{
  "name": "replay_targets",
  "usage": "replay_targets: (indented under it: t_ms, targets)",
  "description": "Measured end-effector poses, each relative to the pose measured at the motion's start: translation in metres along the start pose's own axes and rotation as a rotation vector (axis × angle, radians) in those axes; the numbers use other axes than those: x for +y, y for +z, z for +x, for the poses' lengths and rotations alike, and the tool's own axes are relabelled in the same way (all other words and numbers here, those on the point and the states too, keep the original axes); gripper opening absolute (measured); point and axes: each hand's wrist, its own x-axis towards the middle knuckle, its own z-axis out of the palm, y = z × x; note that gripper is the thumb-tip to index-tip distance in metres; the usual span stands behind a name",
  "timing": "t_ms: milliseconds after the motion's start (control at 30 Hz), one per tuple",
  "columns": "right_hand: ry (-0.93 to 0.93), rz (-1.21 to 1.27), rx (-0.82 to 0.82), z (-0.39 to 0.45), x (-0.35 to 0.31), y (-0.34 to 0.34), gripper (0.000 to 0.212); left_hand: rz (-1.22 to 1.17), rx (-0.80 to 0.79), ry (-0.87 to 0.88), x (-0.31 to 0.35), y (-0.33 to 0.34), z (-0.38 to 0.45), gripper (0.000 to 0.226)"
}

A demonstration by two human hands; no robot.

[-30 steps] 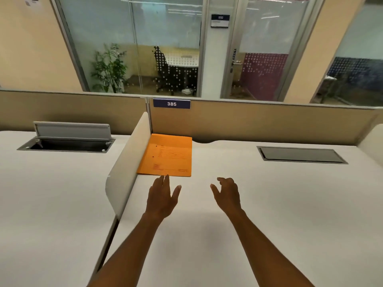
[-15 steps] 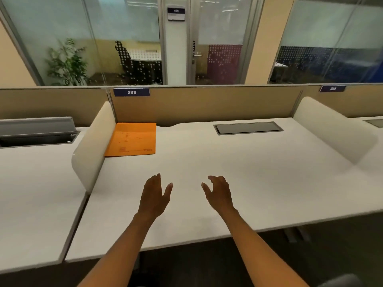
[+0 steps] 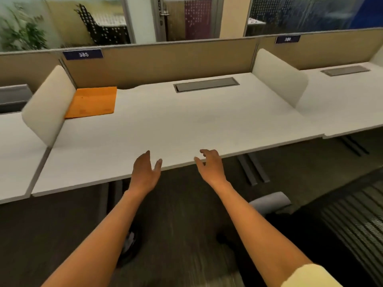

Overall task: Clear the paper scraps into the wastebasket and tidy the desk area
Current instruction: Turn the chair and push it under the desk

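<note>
An orange folder lies flat in the far left corner of the white desk, against the rounded side divider. My left hand hovers over the desk's front edge with fingers relaxed and holds nothing. My right hand is beside it at the same edge, fingers loosely curled and empty. No paper scraps or wastebasket show in this view.
A closed grey cable hatch sits at the desk's back. A second divider separates the neighbouring desk on the right. A grey chair armrest and dark chair back stand lower right. Dark carpet lies below.
The view has pulled back and tilted down, so the desk's front edge and floor show. Both hands have come back from mid-desk to the front edge, still empty.
</note>
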Motion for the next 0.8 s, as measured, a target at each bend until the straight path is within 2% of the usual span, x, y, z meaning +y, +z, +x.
replay_targets:
  t_ms: [333, 433, 633, 800]
  targets:
    - [0.05, -0.068, 0.105, -0.113, 0.07, -0.075, 0.045, -0.01, -0.026, 0.172, 0.085, 0.054, -0.122, 0.06]
    - [0.051, -0.091, 0.139, -0.149, 0.087, -0.101, 0.045, -0.012, -0.053, 0.185, 0.102, 0.067, -0.162, 0.065]
    - [0.098, -0.104, 0.226, -0.244, 0.122, -0.163, 0.047, -0.053, -0.092, 0.287, 0.131, 0.1, -0.249, 0.068]
    - [0.135, -0.135, 0.31, -0.327, 0.162, -0.228, 0.051, -0.113, -0.164, 0.364, 0.179, 0.143, -0.325, 0.066]
